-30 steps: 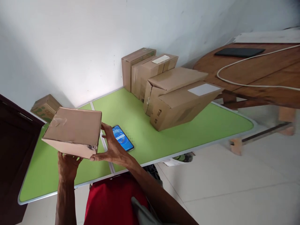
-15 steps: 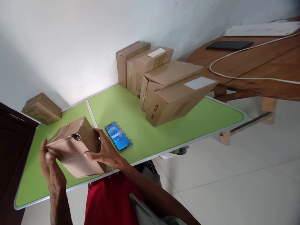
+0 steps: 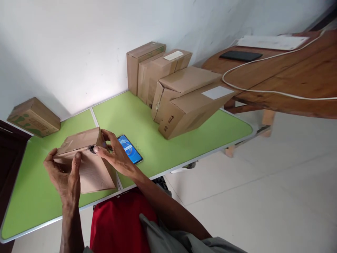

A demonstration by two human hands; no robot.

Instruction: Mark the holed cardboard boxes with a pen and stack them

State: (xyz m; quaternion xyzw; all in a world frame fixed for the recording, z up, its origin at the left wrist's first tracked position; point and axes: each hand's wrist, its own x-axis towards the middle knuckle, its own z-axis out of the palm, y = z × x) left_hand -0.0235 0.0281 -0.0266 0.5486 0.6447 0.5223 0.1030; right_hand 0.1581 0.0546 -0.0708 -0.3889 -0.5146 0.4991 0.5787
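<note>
A brown cardboard box stands on the green table near its front edge, tipped so a broad face looks at me. My left hand grips its left side, thumb across the front. My right hand holds the upper right corner, with a fingertip at a torn dark hole there. A phone with a lit blue screen lies just right of my right hand.
Several cardboard boxes are stacked at the back right against the wall. A small green-printed box sits at the far left. A wooden table with a black phone and white cable stands to the right.
The box came down from in front of me onto the table and turned, its big face toward me. My left hand moved from under it to its side.
</note>
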